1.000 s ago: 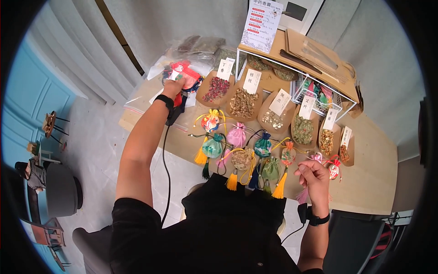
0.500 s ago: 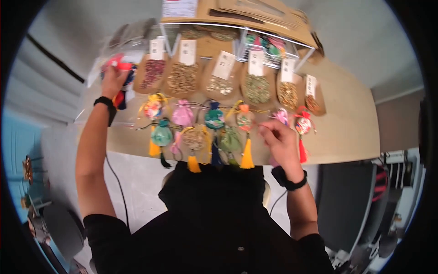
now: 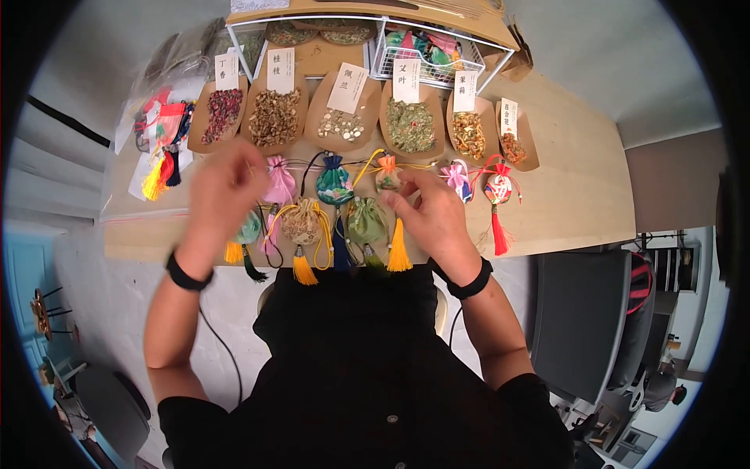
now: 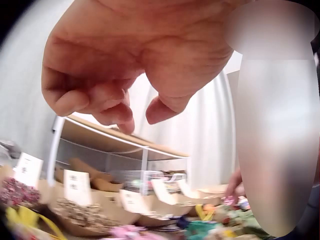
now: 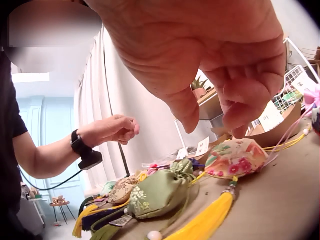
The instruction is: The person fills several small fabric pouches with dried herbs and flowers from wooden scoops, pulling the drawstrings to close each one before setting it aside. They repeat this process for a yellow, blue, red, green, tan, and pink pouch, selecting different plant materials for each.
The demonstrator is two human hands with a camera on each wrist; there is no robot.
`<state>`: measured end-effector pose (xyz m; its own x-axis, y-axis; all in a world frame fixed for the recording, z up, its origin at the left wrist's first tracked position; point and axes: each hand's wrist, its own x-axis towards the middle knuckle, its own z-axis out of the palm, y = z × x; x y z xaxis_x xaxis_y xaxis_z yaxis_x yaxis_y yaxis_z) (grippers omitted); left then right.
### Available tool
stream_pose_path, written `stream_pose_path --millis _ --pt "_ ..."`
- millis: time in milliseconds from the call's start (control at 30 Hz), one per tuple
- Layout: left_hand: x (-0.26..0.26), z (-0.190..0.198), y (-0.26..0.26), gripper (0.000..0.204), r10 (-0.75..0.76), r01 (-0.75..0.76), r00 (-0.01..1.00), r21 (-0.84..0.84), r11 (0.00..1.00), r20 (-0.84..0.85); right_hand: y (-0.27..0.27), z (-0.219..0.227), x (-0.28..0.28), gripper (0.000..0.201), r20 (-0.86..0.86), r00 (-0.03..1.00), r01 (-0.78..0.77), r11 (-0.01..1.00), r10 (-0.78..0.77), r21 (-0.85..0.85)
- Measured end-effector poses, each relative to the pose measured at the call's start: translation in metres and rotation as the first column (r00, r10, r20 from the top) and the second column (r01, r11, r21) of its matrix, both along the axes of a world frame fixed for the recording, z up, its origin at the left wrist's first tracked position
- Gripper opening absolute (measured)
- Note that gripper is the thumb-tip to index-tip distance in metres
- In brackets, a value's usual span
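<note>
My left hand (image 3: 226, 191) hangs in the air over the left end of the sachet rows, blurred in the head view. In the left wrist view its thumb and loosely bent fingers stand apart with nothing between them. My right hand (image 3: 433, 211) hovers right beside the orange floral sachet (image 5: 237, 159), which has a yellow tassel (image 3: 399, 246); its thumb and fingers are apart and hold nothing. Next to that lie a green sachet (image 3: 367, 221), a beige one (image 3: 303, 223), a teal one (image 3: 335, 184) and a pink one (image 3: 280, 181). The left hand covers another sachet.
Several brown paper trays of dried herbs with white labels, one with aromatic leaves (image 3: 411, 125), line up behind the sachets. Further back stand a shelf (image 3: 344, 17) and a wire basket (image 3: 461, 69). More tasselled sachets (image 3: 168, 125) lie heaped at the left by plastic bags.
My left hand has come away from the heap at the left, moving right and nearer my body. The right hand has moved left to the orange sachet. The head view has turned.
</note>
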<state>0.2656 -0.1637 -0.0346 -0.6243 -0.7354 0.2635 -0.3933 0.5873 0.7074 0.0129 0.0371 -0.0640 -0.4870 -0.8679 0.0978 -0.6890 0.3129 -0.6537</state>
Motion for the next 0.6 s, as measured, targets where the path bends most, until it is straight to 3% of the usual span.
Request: stream_pose_path --millis 67,133,233,433,533,600 --pt "-0.01 -0.002 0.048 0.017 -0.047 0.049 0.999 0.132 0.99 -0.025 -0.002 0.0 0.007 0.042 0.031 0.999 -0.042 0.999 0.042 0.006" --pt "-0.016 -0.006 0.076 0.015 -0.147 0.144 0.988 0.045 0.989 0.048 0.0 -0.004 0.014 0.044 0.025 0.995 -0.098 0.995 0.098 -0.009" --pt "-0.026 -0.023 0.099 0.019 -0.142 0.141 0.99 0.074 0.987 0.005 -0.004 -0.007 0.018 0.046 -0.015 0.99 -0.143 0.989 0.144 0.042" --pt "-0.045 -0.05 0.098 0.028 -0.124 0.127 0.992 -0.167 0.978 0.028 -0.009 -0.023 0.02 0.038 -0.006 0.981 -0.193 0.977 0.194 0.089" --pt "-0.054 -0.048 0.102 0.029 -0.087 0.088 0.996 -0.076 0.993 0.017 -0.004 -0.018 0.023 0.028 0.065 0.976 -0.211 0.977 0.209 0.036" --pt "-0.059 -0.038 0.103 0.027 -0.09 0.085 0.994 0.075 0.994 0.069 0.003 -0.014 0.025 0.025 0.073 0.971 -0.225 0.973 0.229 -0.061"
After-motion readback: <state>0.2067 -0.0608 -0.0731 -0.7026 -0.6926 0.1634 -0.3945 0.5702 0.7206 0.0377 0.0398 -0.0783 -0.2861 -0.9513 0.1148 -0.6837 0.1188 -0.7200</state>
